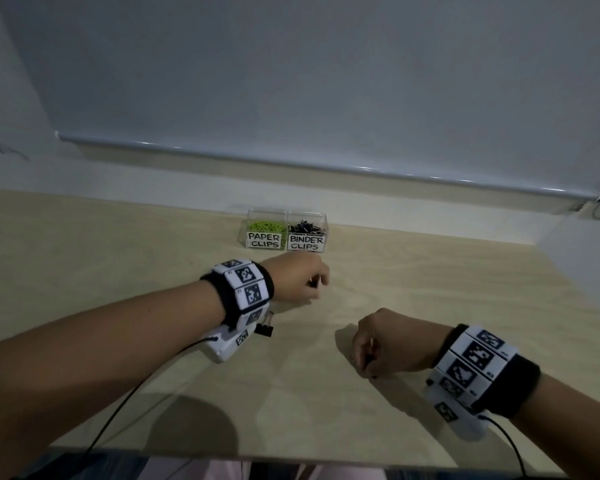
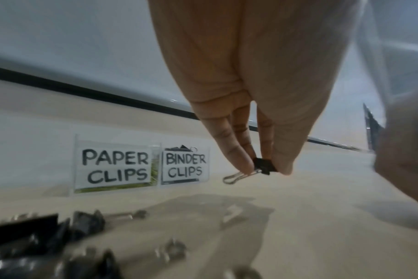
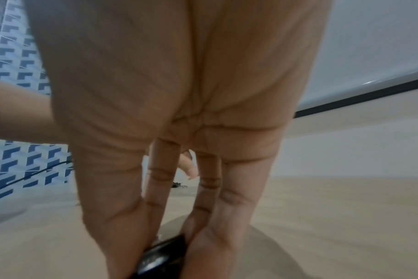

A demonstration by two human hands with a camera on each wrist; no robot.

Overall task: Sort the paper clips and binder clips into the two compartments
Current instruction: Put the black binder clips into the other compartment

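Observation:
A clear two-compartment box (image 1: 287, 216) stands at the back of the wooden desk; its left half, labelled PAPER CLIPS, holds green paper clips (image 1: 266, 225), and its right half, labelled BINDER CLIPS, holds black binder clips (image 1: 307, 227). My left hand (image 1: 300, 280) hovers just in front of the box and pinches a small black binder clip (image 2: 264, 166) by its body, wire handle hanging left. My right hand (image 1: 374, 348) is low on the desk at the right and pinches another black binder clip (image 3: 160, 254). Several loose binder clips (image 2: 84, 224) lie under my left wrist.
One black binder clip (image 1: 264, 329) shows beside my left wrist band. The desk (image 1: 465, 289) runs to a wall with a grey ledge (image 1: 291, 164) behind the box. Cables trail from both wrist cameras toward the desk's front edge.

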